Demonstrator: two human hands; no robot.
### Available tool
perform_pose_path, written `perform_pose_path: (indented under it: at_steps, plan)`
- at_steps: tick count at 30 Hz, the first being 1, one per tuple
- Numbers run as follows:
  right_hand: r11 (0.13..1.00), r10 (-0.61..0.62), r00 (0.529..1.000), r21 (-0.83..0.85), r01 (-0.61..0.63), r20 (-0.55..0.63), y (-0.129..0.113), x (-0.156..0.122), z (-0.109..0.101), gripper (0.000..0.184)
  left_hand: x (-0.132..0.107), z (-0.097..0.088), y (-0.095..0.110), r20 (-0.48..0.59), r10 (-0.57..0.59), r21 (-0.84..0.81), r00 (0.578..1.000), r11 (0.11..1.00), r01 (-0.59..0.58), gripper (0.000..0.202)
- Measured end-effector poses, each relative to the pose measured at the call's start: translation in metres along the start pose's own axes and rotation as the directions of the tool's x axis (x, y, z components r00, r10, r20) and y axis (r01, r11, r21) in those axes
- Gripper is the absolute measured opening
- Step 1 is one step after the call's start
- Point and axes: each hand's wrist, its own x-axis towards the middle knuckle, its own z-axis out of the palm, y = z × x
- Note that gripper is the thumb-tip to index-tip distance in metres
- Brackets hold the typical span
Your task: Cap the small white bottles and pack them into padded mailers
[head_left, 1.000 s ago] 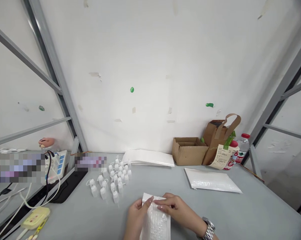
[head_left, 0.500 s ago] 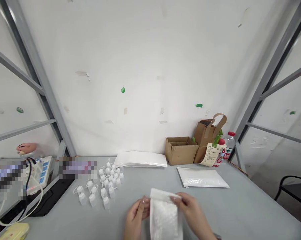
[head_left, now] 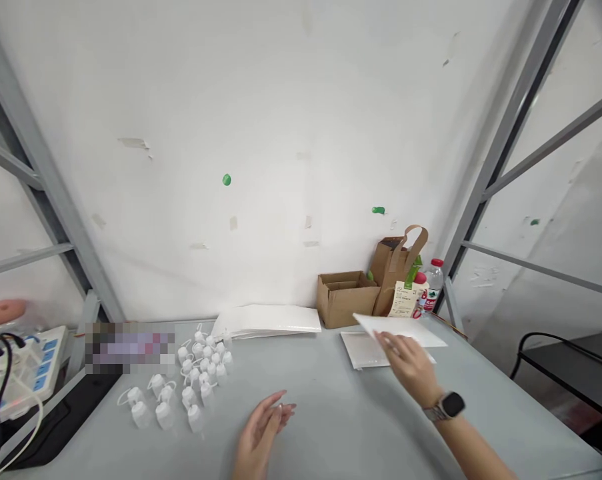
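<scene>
My right hand (head_left: 409, 365), with a watch on its wrist, grips the near left edge of a white padded envelope (head_left: 405, 328). That envelope is above another padded envelope (head_left: 363, 351) lying at the right of the table; whether the two touch I cannot tell. My left hand (head_left: 265, 427) hangs over the middle front of the table, holding nothing, its fingers loosely bent and apart. Left of it, several small white translucent bottles (head_left: 195, 419) with looped caps stand in a cluster.
A stack of white envelopes (head_left: 271, 321) lies against the wall. Beside it stand an open cardboard box (head_left: 348, 305), a brown paper bag (head_left: 387, 273) and a red-capped bottle (head_left: 433, 285). A power strip (head_left: 45, 367) with cables and a black mat (head_left: 63, 420) are on the left.
My right hand has carried the padded envelope from the front middle to the right, over the other one. My left hand has let go of it. The view has turned slightly right.
</scene>
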Motion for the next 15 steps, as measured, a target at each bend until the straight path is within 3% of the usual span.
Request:
perform_pose_path:
  at_steps: [3, 7, 15]
  plan:
    - [0.991, -0.131, 0.982, 0.051, 0.125, 0.139, -0.018, -0.016, 0.036, 0.037, 0.0, -0.005, 0.004, -0.015, 0.01, 0.013, 1.0, 1.0, -0.01, 0.05]
    - [0.995, -0.092, 0.969, 0.065, 0.079, 0.231, -0.033, -0.025, 0.062, 0.031, -0.001, -0.009, 0.006, -0.031, 0.015, 0.012, 0.999, 1.0, -0.015, 0.049]
    - [0.993, 0.009, 0.981, 0.112, -0.031, 0.192, -0.032, -0.025, 0.061, 0.027, 0.003, -0.011, 0.002, -0.009, 0.025, 0.002, 1.0, 1.0, -0.025, 0.051]
